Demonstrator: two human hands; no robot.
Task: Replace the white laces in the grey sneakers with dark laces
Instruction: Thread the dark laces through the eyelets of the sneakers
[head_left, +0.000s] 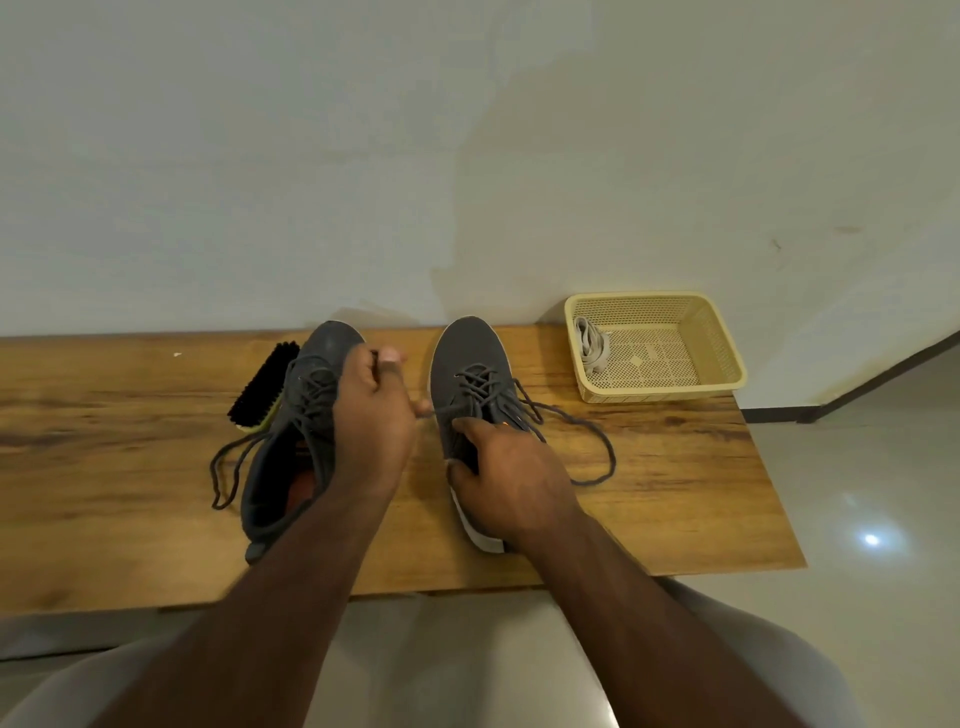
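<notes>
The left hand (371, 415) pinches the dark lace (571, 415) beside the right sneaker (467, 374), which the right hand (511, 467) grips; I would pull gently, keeping both ends even.

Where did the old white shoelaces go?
The white laces lie bundled in the left end of the yellow basket, at the table's far right corner by the wall, right of the right-hand sneaker.

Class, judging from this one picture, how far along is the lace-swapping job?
Done: both grey sneakers, left and right, carry dark laces; white laces lie in the basket. In hand: left hand pinches a lace end, right hand steadies the right sneaker. Left: the ends hang loose, untied.
</notes>
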